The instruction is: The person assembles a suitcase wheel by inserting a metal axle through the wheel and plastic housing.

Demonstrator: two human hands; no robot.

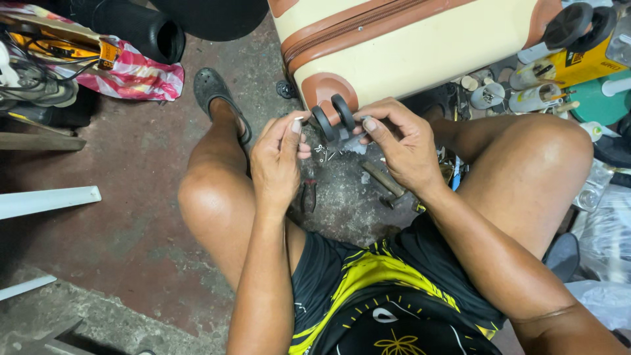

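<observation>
I sit on the floor with a cream suitcase point(407, 46) trimmed in brown lying in front of my knees. Its black double wheel point(334, 118) sticks out at the near corner. My left hand point(279, 158) pinches the wheel from the left with thumb and fingers. My right hand point(401, 141) grips the wheel's right side and its bracket with fingertips. Both hands touch the wheel at once. Small screws or metal bits point(323, 152) lie on the floor right under the wheel.
A hammer point(384, 183) and pliers point(308, 195) lie on the concrete floor between my legs. Tubes, a yellow tool and another black wheel point(568, 25) crowd the upper right. A striped bag point(131, 72), a black tube and white slats sit at left.
</observation>
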